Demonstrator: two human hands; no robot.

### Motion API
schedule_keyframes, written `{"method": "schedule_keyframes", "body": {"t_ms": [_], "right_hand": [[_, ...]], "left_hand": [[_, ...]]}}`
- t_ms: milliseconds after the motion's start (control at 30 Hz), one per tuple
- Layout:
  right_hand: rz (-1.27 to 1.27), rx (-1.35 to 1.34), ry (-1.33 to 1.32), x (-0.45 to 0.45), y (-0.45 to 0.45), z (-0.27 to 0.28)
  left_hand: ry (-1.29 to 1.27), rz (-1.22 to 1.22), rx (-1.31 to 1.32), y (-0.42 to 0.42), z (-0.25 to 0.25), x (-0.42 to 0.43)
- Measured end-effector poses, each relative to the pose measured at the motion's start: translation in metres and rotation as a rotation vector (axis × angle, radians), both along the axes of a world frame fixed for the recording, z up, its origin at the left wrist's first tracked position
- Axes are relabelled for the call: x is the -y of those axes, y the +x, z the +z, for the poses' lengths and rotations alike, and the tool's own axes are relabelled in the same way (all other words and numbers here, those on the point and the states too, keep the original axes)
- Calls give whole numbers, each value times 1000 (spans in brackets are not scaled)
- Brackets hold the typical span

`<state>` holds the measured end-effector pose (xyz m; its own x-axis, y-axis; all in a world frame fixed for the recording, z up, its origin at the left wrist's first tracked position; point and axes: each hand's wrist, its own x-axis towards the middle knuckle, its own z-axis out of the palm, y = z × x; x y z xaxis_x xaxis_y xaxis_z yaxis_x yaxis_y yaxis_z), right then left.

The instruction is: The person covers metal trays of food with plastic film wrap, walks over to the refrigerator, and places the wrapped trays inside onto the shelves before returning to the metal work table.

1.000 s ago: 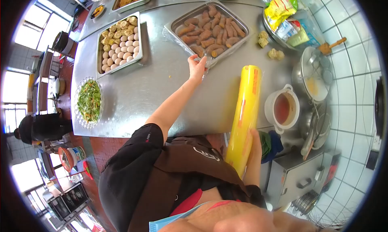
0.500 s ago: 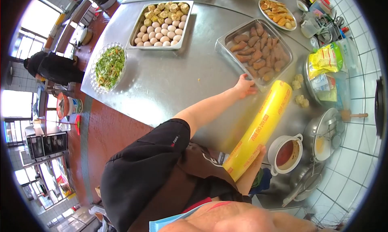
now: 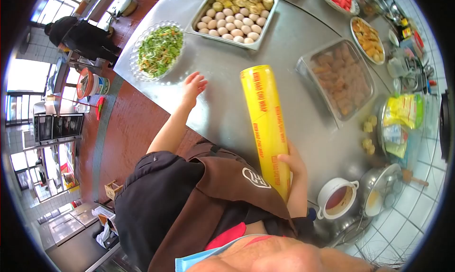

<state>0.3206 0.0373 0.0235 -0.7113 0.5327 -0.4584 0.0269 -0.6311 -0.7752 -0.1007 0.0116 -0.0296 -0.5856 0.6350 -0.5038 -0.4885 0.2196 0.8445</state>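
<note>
My right hand [image 3: 295,160] grips the lower part of a big yellow roll of cling film [image 3: 265,115] with red lettering, tilted across the front of the steel table. My left hand [image 3: 194,86] hovers with its fingers apart and nothing in them, just below a glass plate [image 3: 141,69] of shredded green salad [image 3: 161,52]. Right of the roll, a steel tray [image 3: 313,85] of reddish-brown, sweet-potato-like pieces [image 3: 346,73] looks hazy under clear film. Behind the roll, a steel tray [image 3: 251,45] holds brown eggs [image 3: 231,27] and yellowish chunks [image 3: 246,1].
A white two-handled pot [image 3: 337,198] and metal bowls stand at the lower right. Yellow bags [image 3: 400,112] sit beside the tiled wall. An oval plate of fried-looking food [image 3: 367,41] is at the back right. A person in dark clothes [image 3: 80,37] bends at the far left.
My left hand has moved left from the sweet-potato tray towards the salad. The cling film roll has swung left and more upright in my right hand. My view has shifted too.
</note>
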Motion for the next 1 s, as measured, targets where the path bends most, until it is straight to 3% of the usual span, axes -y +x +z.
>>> {"method": "schedule_keyframes", "body": {"t_ms": [67,100,200,233,300,333,400,433,500,567,633,700,833,933,1000], "right_hand": [[89,38,54,-11,-45,-4],[164,78,105,-19,-69,-4],[257,179,155,-34,-136,5],[247,192,162,-39,-156,4],[467,320,376,-50,-191,0],[450,334,381,-54,-207,3],[559,494,548,-59,-234,10],[540,508,545,-64,-244,3],[399,516,800,-78,-262,-22],[104,661,1279,-104,-283,-29],[-54,699,1564,-148,-308,-27],[-18,842,1729,-180,-326,-28],[113,940,1537,-198,-322,-45],[-127,812,1684,-192,-312,-62],[-117,831,1701,-186,-310,-56]], "left_hand": [[84,223,310,-50,-12,16],[89,232,311,-62,-1,16],[164,628,650,-82,35,17],[165,617,665,-100,12,22],[484,558,740,-143,-48,34],[365,640,746,-148,-41,33],[379,600,712,-163,-39,36],[395,576,666,-175,-42,38],[429,467,704,-208,-50,41],[330,459,607,-229,-36,34],[369,371,611,-261,-43,26],[381,298,583,-284,-38,15],[447,195,630,-306,-37,3],[342,244,476,-280,-5,-3],[266,206,412,-259,-5,-1]]}}
